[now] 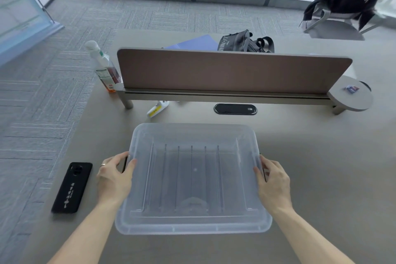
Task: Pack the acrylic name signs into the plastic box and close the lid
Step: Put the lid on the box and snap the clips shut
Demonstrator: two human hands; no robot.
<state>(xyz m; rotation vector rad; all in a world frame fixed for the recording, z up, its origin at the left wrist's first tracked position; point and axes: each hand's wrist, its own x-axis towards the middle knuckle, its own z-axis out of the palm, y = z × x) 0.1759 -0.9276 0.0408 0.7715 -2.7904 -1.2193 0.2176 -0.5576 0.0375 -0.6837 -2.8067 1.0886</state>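
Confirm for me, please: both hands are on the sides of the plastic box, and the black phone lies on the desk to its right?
Not quite. In the head view, the black phone lies left of the plastic box, beside the left hand. The right hand is on the opposite side, as you said.

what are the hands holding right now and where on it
Both hands, left and right, hold the translucent rectangular plastic lid by its two short side edges, thumbs on top, as it sits over the box.

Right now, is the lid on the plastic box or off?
On. The translucent lid covers the plastic box, with the left hand and right hand holding its side edges. Whether it is latched, cannot tell.
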